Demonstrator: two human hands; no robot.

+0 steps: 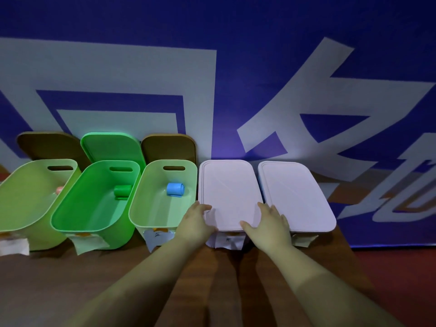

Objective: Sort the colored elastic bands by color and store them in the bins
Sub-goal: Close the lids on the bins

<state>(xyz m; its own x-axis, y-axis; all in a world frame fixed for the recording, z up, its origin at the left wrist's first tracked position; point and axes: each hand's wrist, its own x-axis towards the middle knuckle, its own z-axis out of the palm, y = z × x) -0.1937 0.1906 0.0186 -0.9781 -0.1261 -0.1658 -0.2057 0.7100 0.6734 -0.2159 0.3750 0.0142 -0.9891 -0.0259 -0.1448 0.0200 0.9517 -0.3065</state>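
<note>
The person is setting both hands on the pale lilac plastic lid [230, 192] of the fourth bin, the left hand [197, 220] and the right hand [269, 221] each gripping a near corner with curled fingers. A rolled green elastic band [122, 191] is lying in the bright green open bin [94, 199] and a rolled blue elastic band [175, 190] in the pale green open bin [162, 201]. The sorting looks partly done, with two lidded bins waiting on the brown counter [70, 279].

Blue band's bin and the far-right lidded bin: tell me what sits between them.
In the head view, one bin with a white lid; both hands, left and right, grip its near edge.
</note>
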